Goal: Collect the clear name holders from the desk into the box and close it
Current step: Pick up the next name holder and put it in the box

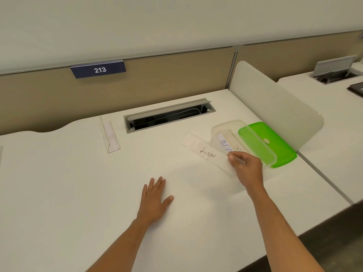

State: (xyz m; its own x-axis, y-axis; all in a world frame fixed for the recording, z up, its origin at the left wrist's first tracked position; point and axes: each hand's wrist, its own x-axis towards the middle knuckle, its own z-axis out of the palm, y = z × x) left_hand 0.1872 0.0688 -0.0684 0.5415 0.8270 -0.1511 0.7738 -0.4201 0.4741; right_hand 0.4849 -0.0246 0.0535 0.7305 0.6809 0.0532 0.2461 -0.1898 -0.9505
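A: Bright, even light from overhead; the matte white desk (78, 183) shows no glare, only faint soft shadows under both forearms.

B: Edges bow: the beige partition panel (176, 75) curves across the upper frame. Focus slightly soft throughout.

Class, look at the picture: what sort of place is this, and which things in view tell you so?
Most likely an open-plan office. A numbered sign "213" hangs on a partition panel, the white desk has a cable hatch, and a similar desk stands beyond the side divider.
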